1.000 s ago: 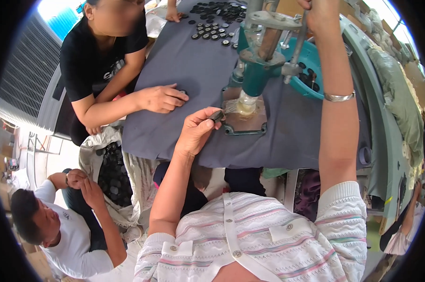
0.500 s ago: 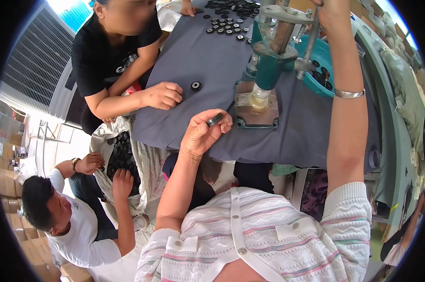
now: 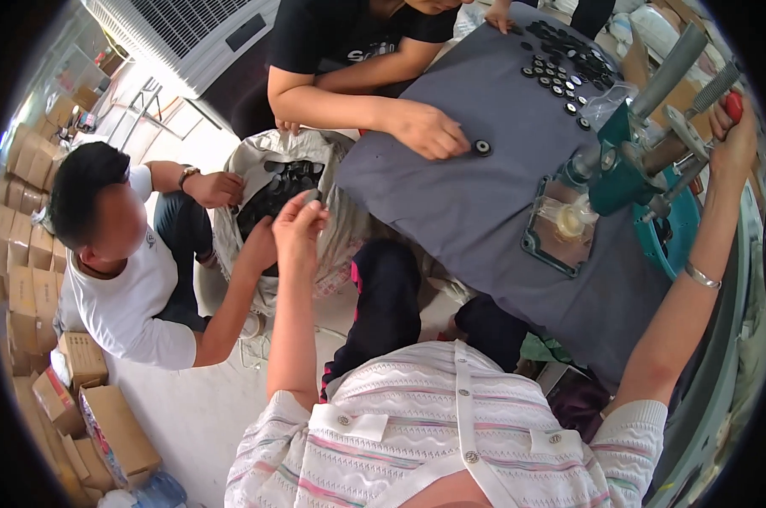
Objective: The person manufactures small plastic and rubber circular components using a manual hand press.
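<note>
My left hand (image 3: 301,227) is raised beside the open sack, its fingers pinching a small black disc (image 3: 312,196) of which only part shows. Black round pieces (image 3: 292,179) fill the sack (image 3: 231,241). At the far right my right hand (image 3: 736,135) is closed round the red knob (image 3: 732,106) of a lever on a green hand press (image 3: 616,182). Under the press head, a pale yellowish block (image 3: 571,222) is over the base plate (image 3: 540,240); no disc can be made out there. A single black disc with a light centre (image 3: 482,147) lies on the cloth-covered table (image 3: 438,199).
Across the table a co-worker's hand (image 3: 434,129) rests near the single disc. Another person's hands (image 3: 260,245) are at the sack, close to my left hand. More black discs (image 3: 561,63) spread over the far table. A teal basin (image 3: 683,224) stands right of the press; cardboard boxes (image 3: 121,432) lie lower left.
My left hand has moved left with the disc, from near the press base to the sack. The view has turned left. My right hand's grip on the red knob now shows.
</note>
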`<state>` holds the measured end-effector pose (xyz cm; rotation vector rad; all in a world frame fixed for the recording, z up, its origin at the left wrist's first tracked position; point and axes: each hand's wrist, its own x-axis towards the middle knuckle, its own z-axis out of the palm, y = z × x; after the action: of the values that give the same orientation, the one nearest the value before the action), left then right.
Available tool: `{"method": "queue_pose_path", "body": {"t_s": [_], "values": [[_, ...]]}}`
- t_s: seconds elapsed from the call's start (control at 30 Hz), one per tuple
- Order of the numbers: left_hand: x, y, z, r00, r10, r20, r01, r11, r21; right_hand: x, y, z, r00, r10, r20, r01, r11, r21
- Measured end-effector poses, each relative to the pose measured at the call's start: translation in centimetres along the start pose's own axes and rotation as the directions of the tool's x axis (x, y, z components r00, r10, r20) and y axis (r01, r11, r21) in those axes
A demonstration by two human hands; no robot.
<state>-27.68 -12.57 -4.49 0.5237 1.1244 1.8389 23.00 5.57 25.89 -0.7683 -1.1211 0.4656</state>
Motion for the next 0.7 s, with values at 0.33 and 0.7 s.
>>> {"method": "queue_pose_path", "body": {"t_s": [0.33, 0.7], "values": [[4.0, 0.3, -5.1, 0.728, 0.65, 0.219, -0.153, -0.157, 0.976, -1.3, -0.5, 1.7, 1.0, 0.027, -0.005, -0.027, 0.998, 0.057], [-3.0, -1.4, 10.3, 0.754, 0.437, 0.491, -0.65, 0.385, 0.655, -2.1, -1.2, 2.1, 0.995, -0.062, 0.082, 0.064, 0.998, -0.022]]}}
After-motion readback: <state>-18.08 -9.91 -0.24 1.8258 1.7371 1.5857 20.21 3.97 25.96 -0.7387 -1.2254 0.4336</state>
